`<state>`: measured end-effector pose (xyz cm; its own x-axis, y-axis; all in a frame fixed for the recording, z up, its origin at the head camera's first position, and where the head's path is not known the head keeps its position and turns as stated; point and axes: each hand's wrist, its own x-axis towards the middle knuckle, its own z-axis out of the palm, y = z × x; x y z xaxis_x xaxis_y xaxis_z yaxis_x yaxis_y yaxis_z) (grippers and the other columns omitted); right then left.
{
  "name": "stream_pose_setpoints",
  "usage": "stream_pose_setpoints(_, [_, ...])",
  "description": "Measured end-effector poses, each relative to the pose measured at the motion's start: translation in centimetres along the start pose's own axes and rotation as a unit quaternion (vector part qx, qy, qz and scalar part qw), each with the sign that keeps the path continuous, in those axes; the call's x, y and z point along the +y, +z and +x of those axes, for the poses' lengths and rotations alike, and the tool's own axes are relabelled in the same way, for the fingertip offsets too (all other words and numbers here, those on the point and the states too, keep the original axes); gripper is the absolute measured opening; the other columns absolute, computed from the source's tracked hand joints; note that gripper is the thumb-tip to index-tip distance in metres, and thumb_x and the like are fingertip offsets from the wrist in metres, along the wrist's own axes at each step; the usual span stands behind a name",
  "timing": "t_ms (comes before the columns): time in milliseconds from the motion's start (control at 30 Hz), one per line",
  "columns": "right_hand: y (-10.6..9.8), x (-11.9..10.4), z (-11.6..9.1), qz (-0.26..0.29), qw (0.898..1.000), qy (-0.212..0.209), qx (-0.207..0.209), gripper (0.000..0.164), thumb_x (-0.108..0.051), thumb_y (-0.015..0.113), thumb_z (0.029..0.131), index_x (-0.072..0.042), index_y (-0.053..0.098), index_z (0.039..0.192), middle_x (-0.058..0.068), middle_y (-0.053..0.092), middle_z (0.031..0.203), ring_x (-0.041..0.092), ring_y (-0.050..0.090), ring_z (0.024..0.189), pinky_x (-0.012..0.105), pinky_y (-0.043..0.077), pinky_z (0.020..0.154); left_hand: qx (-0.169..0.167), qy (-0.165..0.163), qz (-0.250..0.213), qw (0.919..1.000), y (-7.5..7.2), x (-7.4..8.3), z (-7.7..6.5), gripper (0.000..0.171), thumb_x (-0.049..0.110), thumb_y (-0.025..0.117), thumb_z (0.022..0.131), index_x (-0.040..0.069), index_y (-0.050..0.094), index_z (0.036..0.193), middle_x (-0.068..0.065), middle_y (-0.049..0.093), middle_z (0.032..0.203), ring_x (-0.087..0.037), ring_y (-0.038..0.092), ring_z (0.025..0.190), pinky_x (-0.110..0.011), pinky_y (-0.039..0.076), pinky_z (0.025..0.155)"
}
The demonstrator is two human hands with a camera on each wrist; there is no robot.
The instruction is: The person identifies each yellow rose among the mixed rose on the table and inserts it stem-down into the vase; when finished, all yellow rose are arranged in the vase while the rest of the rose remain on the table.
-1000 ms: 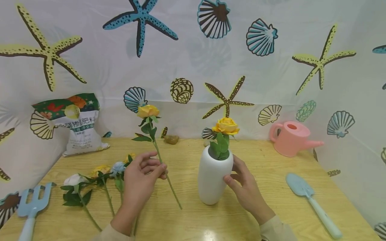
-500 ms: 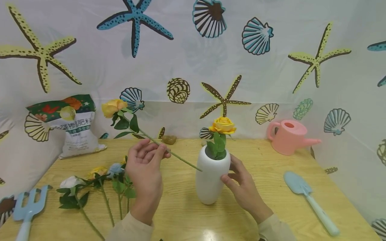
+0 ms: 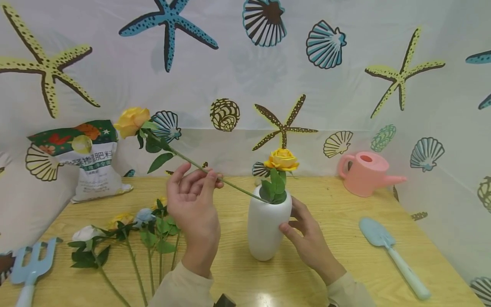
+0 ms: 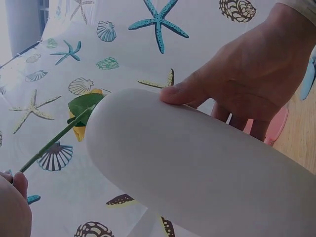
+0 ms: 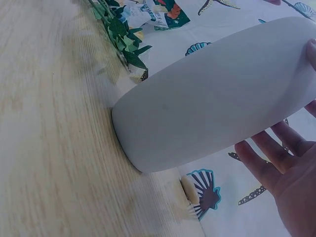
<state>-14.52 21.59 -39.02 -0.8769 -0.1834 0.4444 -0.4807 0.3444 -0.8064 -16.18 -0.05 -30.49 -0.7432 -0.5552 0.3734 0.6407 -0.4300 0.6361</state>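
A yellow rose [image 3: 132,121] with a long green stem slants across the head view, bloom up and left. My left hand [image 3: 197,213] pinches its stem between thumb and fingers. The stem's lower end is right at the rim of a white vase [image 3: 266,232], which stands upright on the table. Another yellow rose [image 3: 282,159] stands in that vase, its leaves at the mouth. My right hand [image 3: 308,245] holds the vase from its right side, thumb in front. In the right wrist view, fingers [image 5: 261,163] lie along the vase wall [image 5: 212,98].
Left on the wooden table [image 3: 230,277] lie a white rose [image 3: 87,233], a blue flower [image 3: 144,216] and more stems, beside a blue hand fork [image 3: 32,266]. A fertilizer bag [image 3: 92,166] stands behind. A pink watering can [image 3: 364,172] and a blue trowel [image 3: 391,251] are at right.
My left hand has moved up and right. The rose it holds has tilted over, bloom to the left, and its stem end has come to the vase's rim. My right hand stays on the vase.
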Motion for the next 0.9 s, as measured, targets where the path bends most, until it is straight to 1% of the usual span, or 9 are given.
stream_pose_setpoints(100, [0.0, 0.0, 0.0, -0.001, 1.0, 0.0, 0.0, 0.059, -0.009, 0.064, 0.098, -0.009, 0.039, 0.152, 0.015, 0.053, 0.146, 0.001, 0.056, 0.12, 0.03, 0.055, 0.096, -0.012, 0.015, 0.014, 0.9997, 0.2, -0.4, -0.2, 0.043, -0.007, 0.073, 0.087, -0.001, 0.052, 0.123, -0.011, 0.068, 0.096, -0.021, 0.071, 0.078, -0.029, 0.061, 0.069])
stream_pose_setpoints(167, [0.0, 0.0, 0.0, -0.001, 1.0, 0.0, -0.001, 0.059, -0.009, 0.064, 0.098, -0.009, 0.039, 0.152, 0.015, 0.053, 0.146, 0.002, 0.057, 0.119, 0.03, 0.055, 0.096, -0.022, 0.032, 0.02, 0.999, 0.4, -0.6, -0.3, 0.043, -0.008, 0.073, 0.086, -0.002, 0.052, 0.123, -0.01, 0.068, 0.096, -0.021, 0.072, 0.078, -0.029, 0.061, 0.069])
stream_pose_setpoints(267, [0.0, 0.1, 0.0, 0.0, 1.0, 0.0, -0.001, 0.059, -0.01, 0.064, 0.099, -0.01, 0.039, 0.152, 0.015, 0.053, 0.145, 0.002, 0.057, 0.119, 0.031, 0.055, 0.096, -0.043, 0.051, 0.026, 0.9975, 0.6, -1.0, -0.5, 0.043, -0.009, 0.073, 0.086, -0.002, 0.053, 0.123, -0.007, 0.07, 0.095, -0.019, 0.072, 0.078, -0.028, 0.061, 0.069])
stream_pose_setpoints(367, [0.0, 0.1, 0.0, 0.001, 1.0, 0.001, 0.0, 0.058, -0.01, 0.064, 0.099, -0.01, 0.04, 0.152, 0.014, 0.054, 0.145, 0.002, 0.057, 0.119, 0.03, 0.055, 0.095, -0.075, 0.05, 0.031, 0.9954, 0.8, -1.3, -0.8, 0.044, -0.011, 0.073, 0.085, -0.003, 0.052, 0.123, -0.004, 0.07, 0.094, -0.016, 0.071, 0.077, -0.027, 0.06, 0.069])
stream_pose_setpoints(500, [0.0, 0.1, 0.0, 0.002, 1.0, 0.002, 0.003, 0.059, -0.009, 0.064, 0.098, -0.01, 0.04, 0.152, 0.015, 0.053, 0.146, 0.002, 0.057, 0.119, 0.03, 0.055, 0.096, -0.117, 0.032, 0.052, 0.9912, 0.9, -1.6, -1.0, 0.044, -0.012, 0.072, 0.086, -0.006, 0.051, 0.124, 0.0, 0.069, 0.094, -0.012, 0.069, 0.077, -0.025, 0.06, 0.068])
stream_pose_setpoints(633, [0.1, 0.0, 0.0, 0.004, 1.0, 0.003, 0.003, 0.059, -0.009, 0.064, 0.098, -0.009, 0.04, 0.152, 0.015, 0.052, 0.146, 0.002, 0.057, 0.119, 0.03, 0.054, 0.096, -0.147, 0.029, 0.093, 0.9844, 0.9, -1.9, -1.1, 0.045, -0.012, 0.071, 0.086, -0.011, 0.048, 0.124, -0.001, 0.066, 0.095, -0.009, 0.067, 0.08, -0.023, 0.06, 0.069])
stream_pose_setpoints(733, [0.1, 0.0, 0.0, 0.003, 1.0, 0.005, 0.003, 0.059, -0.009, 0.064, 0.098, -0.009, 0.04, 0.151, 0.015, 0.053, 0.146, 0.002, 0.057, 0.119, 0.03, 0.055, 0.096, -0.161, 0.038, 0.126, 0.9781, 0.9, -2.1, -1.3, 0.043, -0.012, 0.072, 0.085, -0.011, 0.049, 0.122, -0.012, 0.067, 0.095, -0.008, 0.066, 0.083, -0.021, 0.058, 0.073])
stream_pose_setpoints(833, [0.1, 0.1, 0.0, 0.002, 1.0, 0.005, 0.004, 0.058, -0.01, 0.064, 0.098, -0.009, 0.04, 0.151, 0.016, 0.053, 0.145, 0.002, 0.057, 0.118, 0.03, 0.055, 0.096, -0.177, 0.04, 0.169, 0.9688, 1.0, -2.1, -1.4, 0.039, -0.008, 0.075, 0.085, -0.009, 0.053, 0.118, -0.022, 0.068, 0.093, -0.007, 0.064, 0.083, -0.019, 0.054, 0.076])
stream_pose_setpoints(900, [0.1, 0.1, 0.0, 0.002, 1.0, 0.005, 0.004, 0.058, -0.01, 0.064, 0.099, -0.009, 0.04, 0.152, 0.015, 0.053, 0.145, 0.003, 0.057, 0.118, 0.03, 0.055, 0.096, -0.193, 0.031, 0.201, 0.9599, 0.9, -2.1, -1.5, 0.038, -0.005, 0.076, 0.085, -0.006, 0.055, 0.117, -0.023, 0.069, 0.092, -0.007, 0.063, 0.083, -0.019, 0.052, 0.076])
